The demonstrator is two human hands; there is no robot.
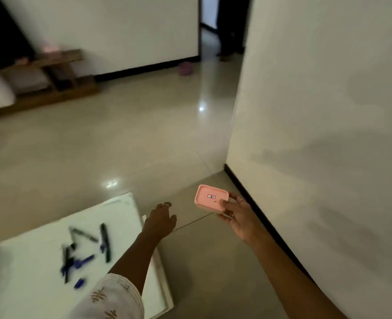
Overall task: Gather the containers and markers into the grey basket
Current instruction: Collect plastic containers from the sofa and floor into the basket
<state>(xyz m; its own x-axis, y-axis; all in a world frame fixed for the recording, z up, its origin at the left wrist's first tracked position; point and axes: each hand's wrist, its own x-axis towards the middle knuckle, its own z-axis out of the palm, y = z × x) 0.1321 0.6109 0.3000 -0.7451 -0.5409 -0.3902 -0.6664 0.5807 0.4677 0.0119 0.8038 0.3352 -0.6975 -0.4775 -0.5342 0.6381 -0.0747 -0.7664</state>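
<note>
Holding a pink box [212, 199] in your right hand [238, 217] fingers, lower middle; left hand [161, 218] relaxed, empty, markers [84, 252] lower left.

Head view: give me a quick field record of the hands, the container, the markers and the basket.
right hand: grips the pink container by its near end, above the floor
left hand: fingers relaxed, holds nothing, just past the board's far corner
markers: several, dark and blue, loose on the white board; blurred, count unclear
white board: flat on the tiled floor
grey basket: not identifiable in this view
pink container label: small sticker on top, unreadable
</note>
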